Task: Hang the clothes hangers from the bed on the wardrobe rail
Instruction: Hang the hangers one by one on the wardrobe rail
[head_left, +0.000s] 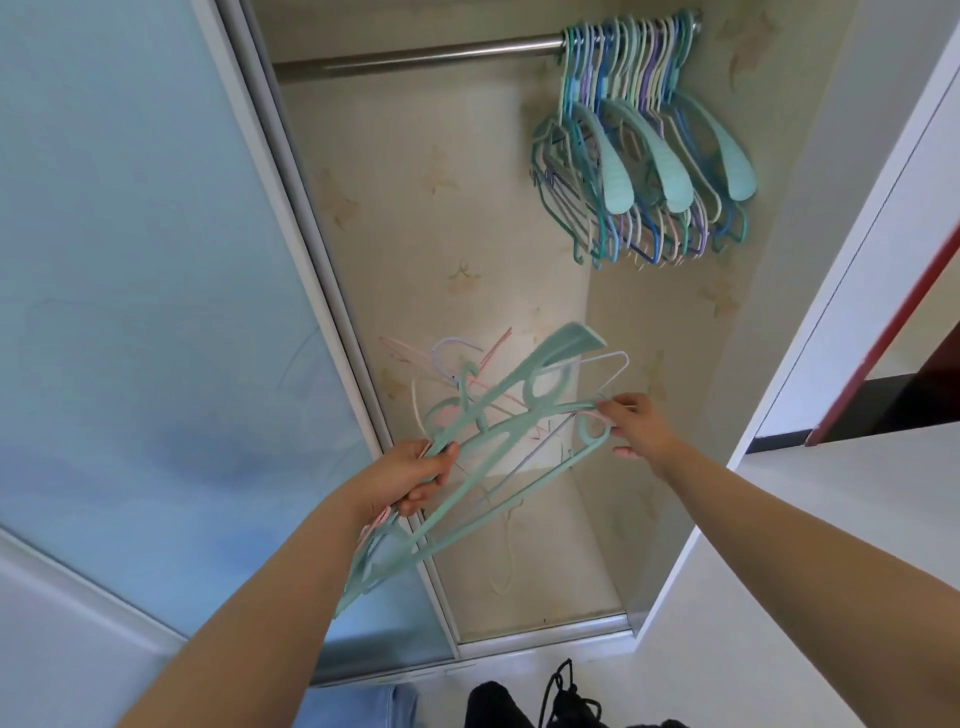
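Note:
My left hand (415, 478) grips a tangled bundle of hangers (498, 415), mostly mint-green plastic with thin pink, white and lilac wire ones. My right hand (631, 426) pinches the right end of one mint hanger in that bundle, near its loop. Both hands are in front of the open wardrobe, well below the metal rail (415, 54). At the rail's right end hang several hangers (644, 150) in mint, blue, lilac and cream, packed close together.
A frosted sliding door (145, 312) covers the wardrobe's left side, its track (540, 631) running along the bottom. White wall panels (810, 312) border the opening on the right. A dark bag with cords (566, 701) lies on the floor at the bottom.

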